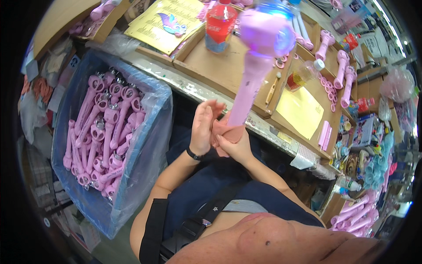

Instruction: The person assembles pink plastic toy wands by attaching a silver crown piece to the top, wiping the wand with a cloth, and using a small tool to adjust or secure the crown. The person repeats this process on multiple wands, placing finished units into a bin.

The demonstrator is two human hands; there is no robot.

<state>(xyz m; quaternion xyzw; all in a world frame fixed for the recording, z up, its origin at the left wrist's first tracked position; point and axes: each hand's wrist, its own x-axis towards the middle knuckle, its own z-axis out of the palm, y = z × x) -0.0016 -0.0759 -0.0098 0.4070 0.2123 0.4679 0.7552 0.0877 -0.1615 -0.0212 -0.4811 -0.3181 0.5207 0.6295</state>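
Observation:
A pink toy wand [249, 83] stands upright before me, its bulky head glowing blue and purple over the bench. My right hand [237, 147] is closed round the lower end of its handle through a salmon-coloured cloth [232, 132]. Beside the handle, my left hand [203, 127] is raised with the palm showing and the fingers loosely apart. Its fingertips come close to the cloth, and I cannot tell whether they touch it. The wand's bottom end is hidden by the cloth and the right hand.
On the left stands a bin with a blue liner [163, 103], full of pink wands [110, 116]. Cardboard trays [206, 72] on the bench hold a red-labelled bottle [220, 28], a lying bottle [303, 75], a yellow sheet [301, 112] and pink rings. More wands [358, 213] are heaped at lower right.

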